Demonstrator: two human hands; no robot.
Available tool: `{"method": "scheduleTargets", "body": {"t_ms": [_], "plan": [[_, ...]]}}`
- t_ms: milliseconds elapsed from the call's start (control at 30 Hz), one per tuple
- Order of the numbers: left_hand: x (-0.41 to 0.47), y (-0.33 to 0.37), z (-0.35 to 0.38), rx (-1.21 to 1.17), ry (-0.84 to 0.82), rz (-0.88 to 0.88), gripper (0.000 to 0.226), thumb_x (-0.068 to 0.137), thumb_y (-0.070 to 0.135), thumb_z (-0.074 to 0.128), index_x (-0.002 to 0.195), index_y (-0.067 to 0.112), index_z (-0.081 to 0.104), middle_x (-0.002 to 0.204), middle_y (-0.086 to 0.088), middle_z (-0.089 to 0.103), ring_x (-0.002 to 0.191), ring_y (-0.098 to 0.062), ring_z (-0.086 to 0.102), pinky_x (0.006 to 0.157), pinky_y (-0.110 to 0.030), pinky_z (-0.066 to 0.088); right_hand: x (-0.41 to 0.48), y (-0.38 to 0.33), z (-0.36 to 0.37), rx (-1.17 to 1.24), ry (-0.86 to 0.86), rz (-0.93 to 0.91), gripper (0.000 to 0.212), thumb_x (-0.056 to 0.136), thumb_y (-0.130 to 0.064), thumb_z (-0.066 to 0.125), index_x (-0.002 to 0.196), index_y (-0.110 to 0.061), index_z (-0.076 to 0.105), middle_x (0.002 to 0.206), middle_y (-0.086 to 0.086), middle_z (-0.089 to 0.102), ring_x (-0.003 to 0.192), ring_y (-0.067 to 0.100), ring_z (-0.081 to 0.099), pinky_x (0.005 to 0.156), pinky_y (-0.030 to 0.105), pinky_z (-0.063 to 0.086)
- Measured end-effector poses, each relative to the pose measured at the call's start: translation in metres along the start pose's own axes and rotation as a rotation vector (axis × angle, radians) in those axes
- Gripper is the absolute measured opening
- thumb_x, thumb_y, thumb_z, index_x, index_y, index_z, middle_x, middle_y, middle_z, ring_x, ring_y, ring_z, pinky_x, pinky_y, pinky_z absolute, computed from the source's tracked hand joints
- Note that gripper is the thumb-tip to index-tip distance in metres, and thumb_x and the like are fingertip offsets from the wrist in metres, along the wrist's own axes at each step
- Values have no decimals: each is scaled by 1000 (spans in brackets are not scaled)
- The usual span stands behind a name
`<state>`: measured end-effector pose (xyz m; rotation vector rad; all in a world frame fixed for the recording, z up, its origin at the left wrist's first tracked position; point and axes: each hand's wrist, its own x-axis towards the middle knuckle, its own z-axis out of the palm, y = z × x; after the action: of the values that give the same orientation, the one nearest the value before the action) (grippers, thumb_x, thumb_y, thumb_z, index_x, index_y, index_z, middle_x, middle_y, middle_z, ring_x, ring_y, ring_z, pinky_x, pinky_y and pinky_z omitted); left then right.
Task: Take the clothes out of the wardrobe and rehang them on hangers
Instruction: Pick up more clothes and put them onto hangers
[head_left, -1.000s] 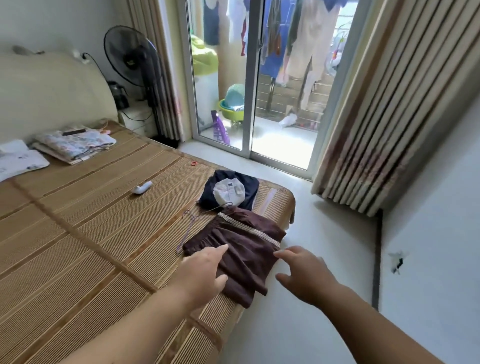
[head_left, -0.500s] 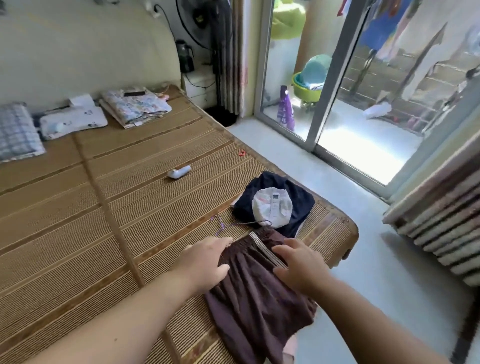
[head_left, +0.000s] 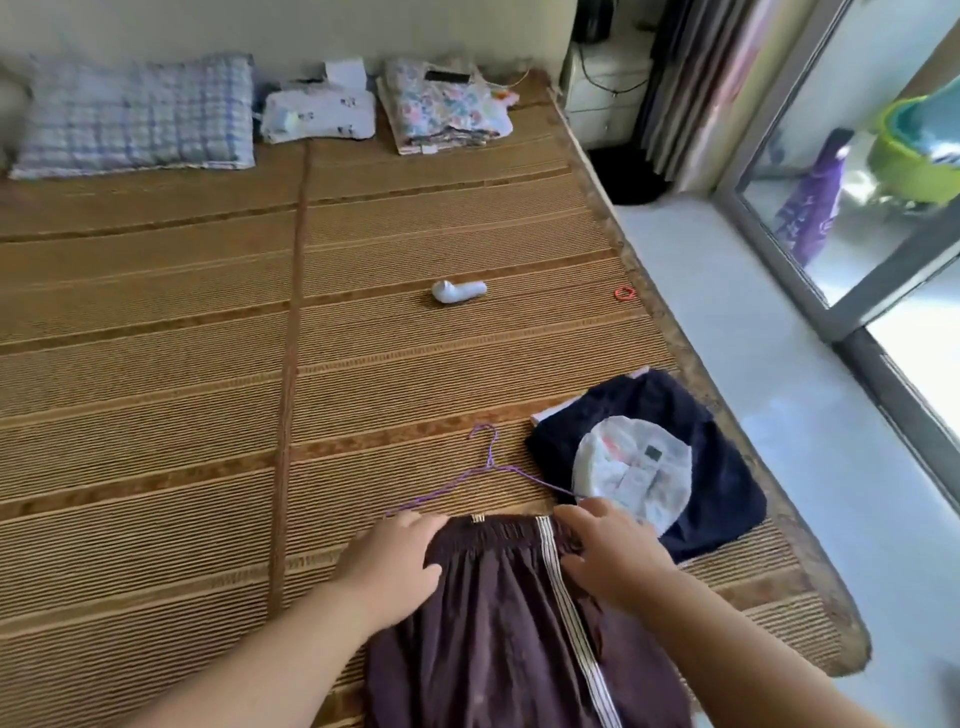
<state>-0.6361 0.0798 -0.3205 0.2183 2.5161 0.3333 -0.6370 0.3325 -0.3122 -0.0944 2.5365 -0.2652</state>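
Trousers (head_left: 493, 623) waistband tag (head_left: 478, 518) too small to read.

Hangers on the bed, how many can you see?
1. A purple wire hanger lies on the mat just beyond the waistband of the brown garment, left of the navy garment. Others could be hidden under the clothes.

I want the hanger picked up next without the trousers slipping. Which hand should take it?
Right, narrowly. The right hand has its fingertips at the purple hanger wire's near end, while the left hand rests flatter on the brown trousers and could pin the waistband.
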Motion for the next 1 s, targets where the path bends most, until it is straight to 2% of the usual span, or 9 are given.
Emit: {"method": "scheduleTargets", "body": {"t_ms": [167,267,467,600,667,733,833,900,1000], "plan": [[45,-29,40,107,-81,-47,60,89,36,47,146,34,28,146,9,38,134,-16,38,109,-36,34,65,20,52,66,-42,21,68,80,-37,58,141,-42,28,147,-3,32,134,25,34,105,43,36],[82,-53,76,111,-83,-94,61,89,36,48,147,34,27,150,9,32,136,-16,34,109,-36,34,113,28,88,94,-80,26,77,85,-49,54,149,-36,14,155,-3,21,141,25,23,111,47,29],[153,-89,132,115,-88,-238,77,91,42,50,150,37,2,160,-4,-6,146,-34,-1,117,-46,20,198,27,134,147,-93,39,81,88,-68,33,150,-33,-4,160,-5,1,147,22,1,115,52,10],[173,-105,146,-6,-127,-349,87,88,45,55,151,34,-4,160,-9,4,142,-33,24,112,-41,32,215,24,145,93,-125,129,90,83,-74,34,150,-31,-7,153,5,19,140,30,18,111,54,15],[174,-108,148,-86,-153,-338,89,88,42,56,151,32,-7,158,-3,15,134,-26,39,104,-35,40,218,22,142,132,-106,179,78,89,-60,41,150,-35,-1,146,7,30,135,30,27,110,53,20],[166,-107,143,-122,-138,-330,88,90,40,55,151,32,-9,156,-2,20,128,-22,45,96,-29,45,217,21,135,234,-61,191,54,94,-48,41,145,-41,23,137,4,43,127,27,38,107,49,28],[147,-101,123,-133,-87,-302,75,93,42,49,152,30,4,153,0,27,134,-22,38,104,-32,39,200,19,116,431,10,138,22,94,-45,42,111,-50,56,107,-8,62,101,19,56,92,43,46],[130,-96,103,-196,-70,-274,60,95,42,45,150,29,22,150,2,34,135,-20,36,110,-34,33,183,16,98,486,20,102,14,93,-44,47,93,-51,59,93,-12,65,88,15,59,86,43,49],[99,-84,63,-286,2,-270,49,94,45,45,140,29,42,142,3,45,129,-18,44,108,-35,36,150,2,59,566,54,41,14,90,-44,53,88,-55,61,92,-8,65,82,15,60,81,43,52]]}}
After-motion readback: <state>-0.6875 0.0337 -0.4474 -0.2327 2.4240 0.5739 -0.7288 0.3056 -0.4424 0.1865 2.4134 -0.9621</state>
